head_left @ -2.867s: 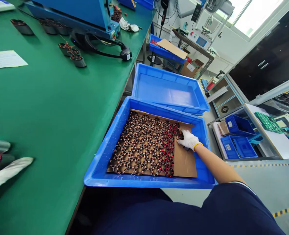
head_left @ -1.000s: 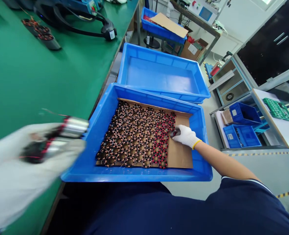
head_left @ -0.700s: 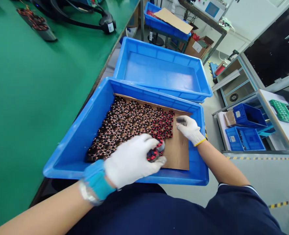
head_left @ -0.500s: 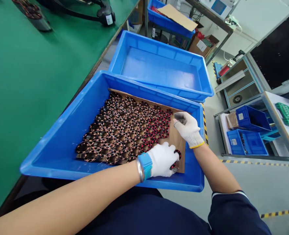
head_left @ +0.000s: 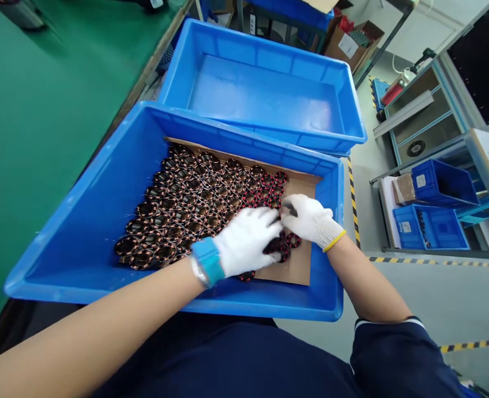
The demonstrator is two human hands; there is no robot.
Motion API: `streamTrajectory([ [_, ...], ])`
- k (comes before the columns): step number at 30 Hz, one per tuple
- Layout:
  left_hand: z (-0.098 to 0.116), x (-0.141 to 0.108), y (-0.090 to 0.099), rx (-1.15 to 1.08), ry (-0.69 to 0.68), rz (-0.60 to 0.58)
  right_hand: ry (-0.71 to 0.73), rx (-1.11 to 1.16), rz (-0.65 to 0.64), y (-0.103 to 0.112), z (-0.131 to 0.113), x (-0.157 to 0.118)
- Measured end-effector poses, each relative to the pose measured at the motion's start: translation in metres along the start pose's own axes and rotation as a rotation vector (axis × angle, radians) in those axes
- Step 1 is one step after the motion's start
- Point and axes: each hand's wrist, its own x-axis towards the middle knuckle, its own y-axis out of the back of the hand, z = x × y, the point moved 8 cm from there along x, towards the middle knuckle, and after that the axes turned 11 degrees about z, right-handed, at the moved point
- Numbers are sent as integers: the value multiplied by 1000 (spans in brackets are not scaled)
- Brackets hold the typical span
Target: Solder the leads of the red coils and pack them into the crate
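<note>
My left hand [head_left: 250, 239], in a white glove, is closed round a few dark-red motor stators [head_left: 275, 250], blurred between its thumb and fingers. Close beside it, my right hand [head_left: 310, 218], also gloved, curls its fingers and thumb together at the edge of the red rows; anything in its grip is hidden. Rows of copper-wound stators [head_left: 194, 210] stand packed on a cardboard sheet [head_left: 298, 265] inside a blue bin [head_left: 82, 232]. Red-wound stators form the right-hand rows. Another red stator [head_left: 293, 240] sits below my right hand, and one more [head_left: 247, 276] lies below my left palm.
A second blue bin [head_left: 261, 97] stands behind the first, with a bare bottom. The green table [head_left: 62, 110] borders the bins on the left. Shelving with small blue boxes [head_left: 430, 226] is at the right, past yellow-black floor tape [head_left: 354, 204]. A cardboard box [head_left: 347, 47] stands at the back.
My left hand has moved up and left with stators from the cardboard's lower right. My right hand has come down beside it, its fingers nearer the rows. The view has shifted slightly.
</note>
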Motion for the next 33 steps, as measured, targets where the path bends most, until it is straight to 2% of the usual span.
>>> streamTrajectory([
  [3,-43,-35,53,73,277,124,76,-292,-206,-11,-8,-16],
  [5,-65,-68,75,107,417,143,109,-431,-328,-21,-9,-25],
  [8,-82,-114,85,83,552,149,139,-506,-474,-41,-9,-31],
  [11,-86,-139,79,24,640,146,85,-379,-527,-57,-7,-30],
  [15,-83,-145,76,-10,647,170,-95,-217,-481,-59,2,-28],
  [20,-80,-144,79,-9,575,208,-95,-359,-454,-54,2,-37],
  [22,-79,-146,79,-1,551,210,-142,-401,-453,-54,3,-42],
  [26,-76,-147,79,24,513,211,-248,-243,-559,-69,2,-63],
  [30,-74,-146,77,26,491,206,-315,-160,-582,-74,3,-78],
  [33,-73,-147,78,16,471,220,-248,-118,-654,-77,-4,-86],
])
